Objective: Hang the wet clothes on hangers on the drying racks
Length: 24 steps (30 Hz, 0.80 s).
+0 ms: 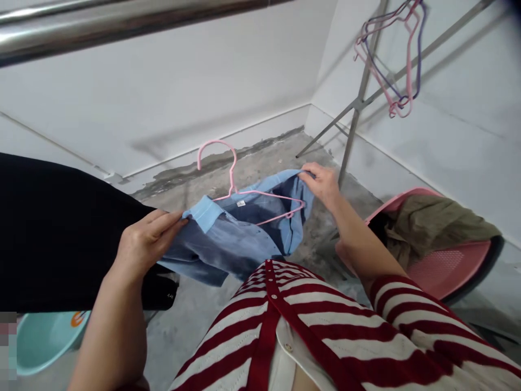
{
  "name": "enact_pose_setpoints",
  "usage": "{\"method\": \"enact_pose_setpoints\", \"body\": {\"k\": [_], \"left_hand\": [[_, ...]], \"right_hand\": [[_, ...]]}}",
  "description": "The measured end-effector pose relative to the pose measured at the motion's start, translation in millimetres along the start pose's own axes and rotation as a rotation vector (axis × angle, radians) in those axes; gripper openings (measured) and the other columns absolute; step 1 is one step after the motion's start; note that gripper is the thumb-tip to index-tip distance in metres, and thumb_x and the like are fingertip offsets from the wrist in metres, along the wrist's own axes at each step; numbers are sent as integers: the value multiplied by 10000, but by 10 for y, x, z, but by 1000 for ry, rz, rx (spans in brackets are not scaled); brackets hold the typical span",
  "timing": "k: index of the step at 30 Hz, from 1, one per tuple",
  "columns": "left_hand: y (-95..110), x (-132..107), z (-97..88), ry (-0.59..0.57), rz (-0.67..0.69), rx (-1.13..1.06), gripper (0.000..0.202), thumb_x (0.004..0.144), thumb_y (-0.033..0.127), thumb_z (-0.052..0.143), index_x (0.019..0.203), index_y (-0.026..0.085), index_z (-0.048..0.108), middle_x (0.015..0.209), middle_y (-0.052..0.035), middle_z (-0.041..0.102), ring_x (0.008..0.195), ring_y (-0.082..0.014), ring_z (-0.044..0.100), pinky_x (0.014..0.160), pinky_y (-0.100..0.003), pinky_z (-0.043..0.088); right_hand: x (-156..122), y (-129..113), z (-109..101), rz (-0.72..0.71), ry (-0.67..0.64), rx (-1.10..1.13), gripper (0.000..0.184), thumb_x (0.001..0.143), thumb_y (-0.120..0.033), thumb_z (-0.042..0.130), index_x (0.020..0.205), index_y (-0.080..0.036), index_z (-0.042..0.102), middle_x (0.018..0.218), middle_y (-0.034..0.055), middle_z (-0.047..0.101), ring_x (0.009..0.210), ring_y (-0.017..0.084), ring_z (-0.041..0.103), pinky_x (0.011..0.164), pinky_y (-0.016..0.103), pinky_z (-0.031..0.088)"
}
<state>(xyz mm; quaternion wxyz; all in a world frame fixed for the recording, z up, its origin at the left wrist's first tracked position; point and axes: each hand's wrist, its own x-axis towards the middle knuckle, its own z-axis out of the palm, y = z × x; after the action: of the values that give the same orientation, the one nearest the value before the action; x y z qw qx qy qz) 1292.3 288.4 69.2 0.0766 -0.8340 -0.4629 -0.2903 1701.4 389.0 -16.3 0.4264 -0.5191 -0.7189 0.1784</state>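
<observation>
A light blue shirt (240,239) hangs stretched between my two hands over the concrete floor. A pink wire hanger (260,201) sits inside its neck opening, with the hook sticking up above the collar. My left hand (144,241) pinches the collar end on the left, fingers closed on the cloth. On the far right edge of the shirt, my right hand (323,182) grips the fabric. My red and white striped top fills the bottom of the view.
A pink basket (451,266) with olive cloth (431,225) stands at right. A black garment (61,233) hangs at left, above a teal basin (44,336). A metal rail (122,21) runs overhead. Spare hangers (391,60) hang on a rack at top right.
</observation>
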Motion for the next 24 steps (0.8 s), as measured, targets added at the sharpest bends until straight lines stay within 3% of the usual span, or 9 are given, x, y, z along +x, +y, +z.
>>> {"method": "enact_pose_setpoints", "body": {"k": [4,7,12,15,17,18,20,22,24], "left_hand": [[81,59,106,143,-87,328,224,858,358,541,938,257,724,699,-7,592,511,-86,426,433,-220,229],[226,148,212,108,-281,413,251,870,346,499,982,283,714,664,-7,531,457,-93,257,455,-259,127],[380,232,548,173,-378,364,268,869,315,503,1031,254,707,642,-3,500,464,-83,228,488,-261,121],[296,182,704,356,-357,263,244,871,308,525,994,224,718,634,1,516,501,-77,360,494,-230,214],[197,118,729,476,-288,194,214,863,291,549,954,203,721,656,-5,555,556,-79,457,523,-205,306],[153,86,719,511,-245,157,199,855,273,563,948,192,719,674,-11,578,582,-80,492,546,-196,347],[100,37,672,564,-168,101,173,834,239,594,939,176,717,690,-16,608,597,-80,525,571,-186,398],[93,25,615,603,-123,71,157,816,211,613,920,167,722,670,-11,609,578,-74,526,565,-178,414],[104,43,562,649,-114,46,149,807,196,618,904,168,729,650,-3,601,567,-71,522,558,-176,414]], "right_hand": [[100,-227,-248,1,102,-21,270,879,-407,533,870,-145,598,870,33,616,816,139,568,771,323,471],[61,-388,-256,7,130,-18,228,848,-377,584,788,-157,593,777,26,606,771,148,555,726,314,462],[-347,-800,89,57,89,151,241,889,-401,488,805,-192,571,678,-3,568,612,114,516,552,244,415],[-619,-961,268,38,-125,347,235,887,-407,481,827,-194,561,616,-32,541,515,86,479,495,220,393],[-701,-935,210,-110,-189,311,178,866,-363,531,838,-198,591,688,-14,595,584,97,545,576,235,448],[-707,-878,124,-184,-135,260,144,859,-333,547,852,-202,607,763,6,627,669,113,586,648,253,475],[-660,-696,-106,-258,100,145,135,836,-301,582,929,-214,627,965,55,651,901,164,612,795,305,488],[-570,-462,-316,-217,289,60,345,765,-329,663,1085,-217,599,1162,98,603,1100,223,549,880,361,476],[-487,-226,-424,-109,264,53,531,693,-396,715,1166,-204,567,1223,110,572,1133,261,529,888,390,479]]}}
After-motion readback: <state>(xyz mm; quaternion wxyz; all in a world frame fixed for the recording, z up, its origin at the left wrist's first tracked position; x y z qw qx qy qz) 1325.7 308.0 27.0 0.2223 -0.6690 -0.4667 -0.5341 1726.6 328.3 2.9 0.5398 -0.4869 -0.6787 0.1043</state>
